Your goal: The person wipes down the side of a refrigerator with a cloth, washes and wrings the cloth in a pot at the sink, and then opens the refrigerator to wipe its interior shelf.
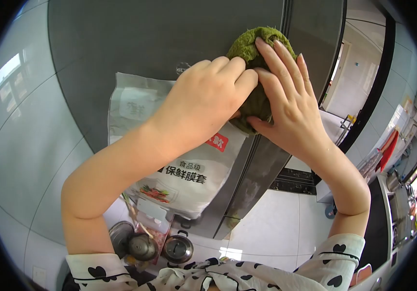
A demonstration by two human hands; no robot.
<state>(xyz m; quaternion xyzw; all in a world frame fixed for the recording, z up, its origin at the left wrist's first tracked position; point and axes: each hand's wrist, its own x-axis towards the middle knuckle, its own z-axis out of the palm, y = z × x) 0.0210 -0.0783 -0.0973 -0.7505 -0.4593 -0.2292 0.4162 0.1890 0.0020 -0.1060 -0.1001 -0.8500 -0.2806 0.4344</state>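
Note:
A bunched green cloth (247,48) with a fluffy surface is held up against the dark grey refrigerator (135,39). My left hand (213,89) has its fingers curled in against the cloth's left side. Across the cloth's right side lies my right hand (291,97), its long fingers over the top and its thumb below, gripping it. Behind my left forearm, a white plastic bag (203,194) printted with lettering and a food picture hangs flat on the refrigerator front. My left wrist and arm cover part of that bag.
Below, a lidded steel pot (178,248) and a kettle-like metal vessel (143,246) stand on the floor side. White floor tiles (266,223) lie under my arms. A doorway (356,63) opens at right, with a kitchen counter (380,213) along the right edge.

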